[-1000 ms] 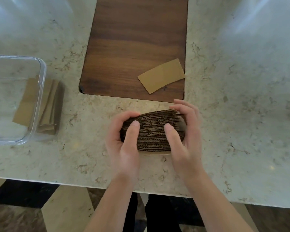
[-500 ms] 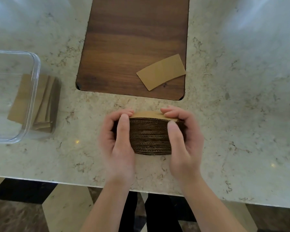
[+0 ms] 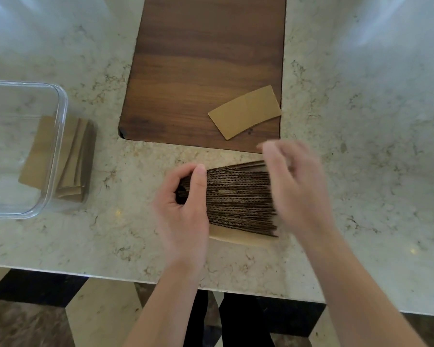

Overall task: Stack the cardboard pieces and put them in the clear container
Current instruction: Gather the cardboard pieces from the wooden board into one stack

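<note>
The left hand (image 3: 183, 209) grasps the corrugated cardboard stack (image 3: 238, 199); the right hand (image 3: 296, 181), blurred, appears released. One loose cardboard piece (image 3: 246, 112) lies beyond the right hand. Some pieces already sit in the clear container (image 3: 58, 126).

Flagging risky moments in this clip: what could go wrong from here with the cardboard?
1. Only the left hand grips the cardboard stack; the blurred right hand looks open, so the fanned pieces may spill.
2. The single piece on the wooden board might get forgotten.
3. The clear container already holds cardboard; space may be tight.
</note>
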The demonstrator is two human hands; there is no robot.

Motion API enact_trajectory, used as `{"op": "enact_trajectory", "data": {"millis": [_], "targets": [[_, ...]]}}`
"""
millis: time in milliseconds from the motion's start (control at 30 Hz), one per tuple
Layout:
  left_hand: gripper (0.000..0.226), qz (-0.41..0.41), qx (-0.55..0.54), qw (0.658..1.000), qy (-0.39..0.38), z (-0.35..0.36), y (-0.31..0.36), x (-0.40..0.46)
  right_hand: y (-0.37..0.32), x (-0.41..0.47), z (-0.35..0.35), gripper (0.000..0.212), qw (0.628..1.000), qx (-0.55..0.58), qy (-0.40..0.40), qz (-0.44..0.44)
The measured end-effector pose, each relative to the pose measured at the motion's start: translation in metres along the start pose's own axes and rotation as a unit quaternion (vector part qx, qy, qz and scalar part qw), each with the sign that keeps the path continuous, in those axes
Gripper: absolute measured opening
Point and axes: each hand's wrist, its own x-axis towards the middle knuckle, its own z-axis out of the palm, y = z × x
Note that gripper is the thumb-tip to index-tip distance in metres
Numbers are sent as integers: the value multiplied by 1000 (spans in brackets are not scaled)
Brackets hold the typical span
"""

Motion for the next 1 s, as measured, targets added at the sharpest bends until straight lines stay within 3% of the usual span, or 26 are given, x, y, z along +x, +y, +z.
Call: {"op": "enact_trajectory", "data": {"millis": [67, 100, 200, 267, 333, 433, 500, 633, 733, 833, 933, 1000], "targets": [[20, 1, 4, 1000, 0, 0, 0, 0, 1, 34, -10, 36, 997, -56, 8, -45], [19, 2, 4, 1000, -1, -1, 0, 0, 0, 54, -13, 47, 991, -110, -13, -74], [19, 4, 0, 1000, -7, -2, -1, -2, -8, 109, -13, 88, 948, -254, -151, -114], [19, 5, -3, 1000, -11, -3, -2, -1, -12, 131, -14, 79, 919, -326, -192, -109], [19, 10, -2, 1000, -15, -4, -2, 0, -14, 136, -18, 55, 907, -356, -193, -112], [15, 9, 2, 1000, -17, -4, -1, -1, -17, 107, -29, 6, 931, -250, -196, -179], [5, -6, -14, 1000, -14, -3, 0, -1, -21, 73, -32, 17, 927, -208, -226, -214], [32, 11, -23, 999, -42, -6, -2, -1, -16, 18, -19, 35, 918, -174, -286, -212], [26, 33, 20, 998, -47, -7, -6, -1, -2, -5, -15, 41, 968, 11, -226, -104], [21, 21, 9, 999, -27, -4, -7, -1, 16, -33, -15, 47, 961, 217, -168, -41], [29, -1, -22, 1000, -13, -3, -8, -3, 26, -62, -2, 70, 954, 247, -159, -53], [33, -18, -22, 1000, 5, 1, -7, -4, 26, -71, 12, 69, 959, 256, -99, -69]]}}
